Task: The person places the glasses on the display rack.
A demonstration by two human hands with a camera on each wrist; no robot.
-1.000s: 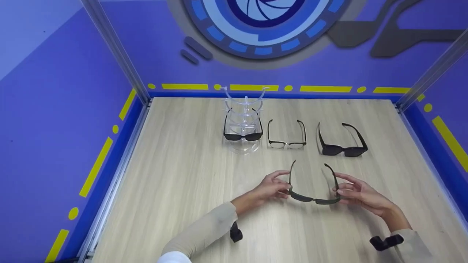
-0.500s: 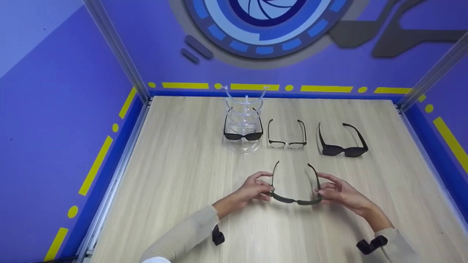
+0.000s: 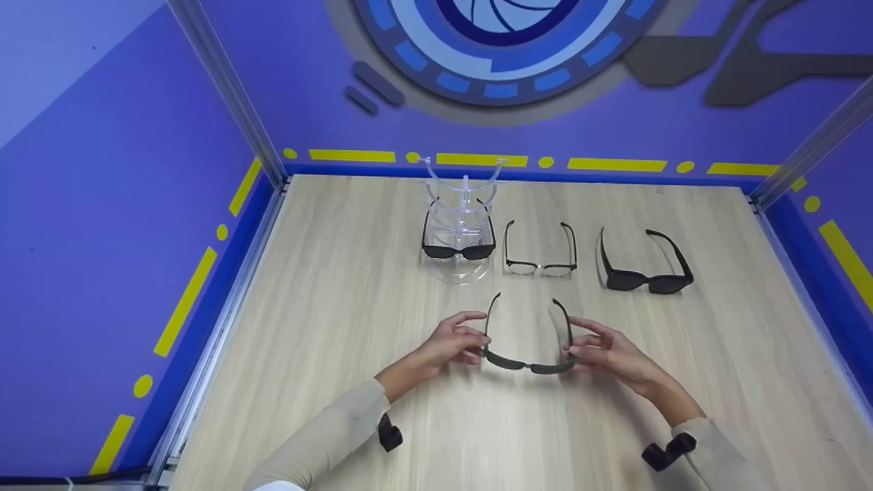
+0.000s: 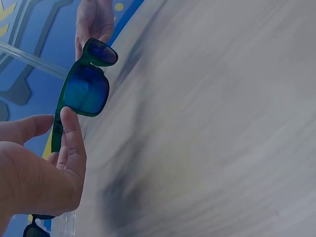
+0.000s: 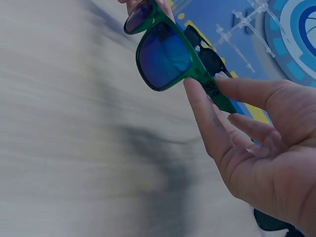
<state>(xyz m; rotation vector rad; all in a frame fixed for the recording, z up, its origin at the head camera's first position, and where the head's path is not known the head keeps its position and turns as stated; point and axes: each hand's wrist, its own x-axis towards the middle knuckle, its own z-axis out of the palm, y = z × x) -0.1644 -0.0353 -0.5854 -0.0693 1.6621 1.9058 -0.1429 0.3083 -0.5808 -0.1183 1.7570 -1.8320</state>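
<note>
Both hands hold a pair of green-framed sunglasses (image 3: 528, 366) with bluish lenses (image 4: 86, 90) above the front half of the table, temples unfolded and extending toward the back. The left hand (image 3: 447, 344) pinches the temple near the left hinge. On the other side, the right hand (image 3: 614, 354) pinches the right temple beside its hinge. In the right wrist view, thumb and fingers of the right hand (image 5: 266, 133) lie on either side of the green temple (image 5: 210, 86). The left wrist view shows the left hand (image 4: 44, 165) gripping likewise.
A clear plastic rack (image 3: 462, 204) stands at the back, with black sunglasses (image 3: 458, 252) low on it. To its right lie clear-lens glasses (image 3: 540, 269) and larger black sunglasses (image 3: 649, 281). Blue-purple panels (image 3: 136, 225) wall the wooden table (image 3: 327, 286).
Both hands have moved left together, carrying the green sunglasses from the right of centre toward the middle. The grips look the same, and the other glasses remain in place.
</note>
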